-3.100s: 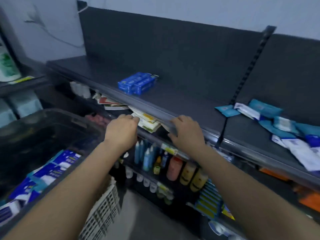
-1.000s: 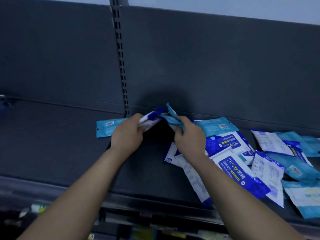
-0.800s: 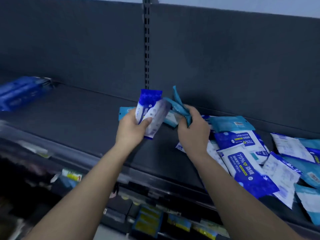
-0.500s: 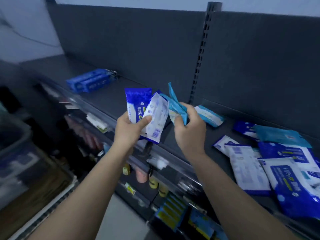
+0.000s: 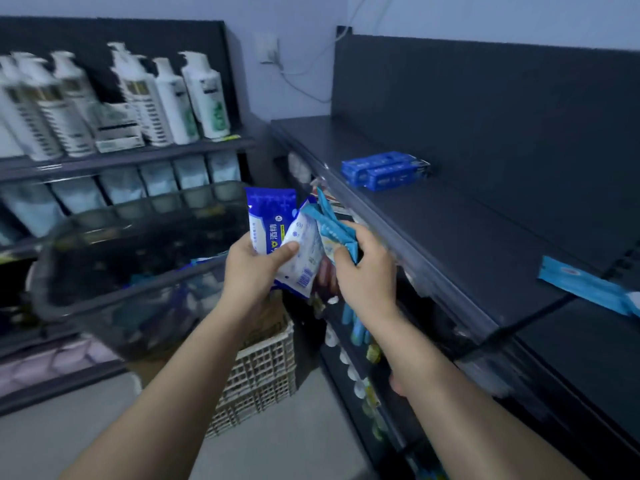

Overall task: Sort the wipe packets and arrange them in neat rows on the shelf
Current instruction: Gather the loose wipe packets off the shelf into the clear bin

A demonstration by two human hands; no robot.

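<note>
My left hand grips two blue-and-white wipe packets, held upright in front of the dark shelf. Right beside it, my right hand grips light blue wipe packets by their lower ends. Both hands hover off the shelf's front edge, over the aisle. Two dark blue packs lie side by side on the shelf further back. One light blue packet lies flat on the shelf at the far right.
A dark clear bin with more packets sits on a white lattice crate at my left. White pump bottles fill the far-left shelving. Small bottles line the lower shelf beneath the dark shelf.
My view has swung left, away from the heap of packets on the right. Both hands lifted packets off that heap and carried them left, past the shelf's edge.
</note>
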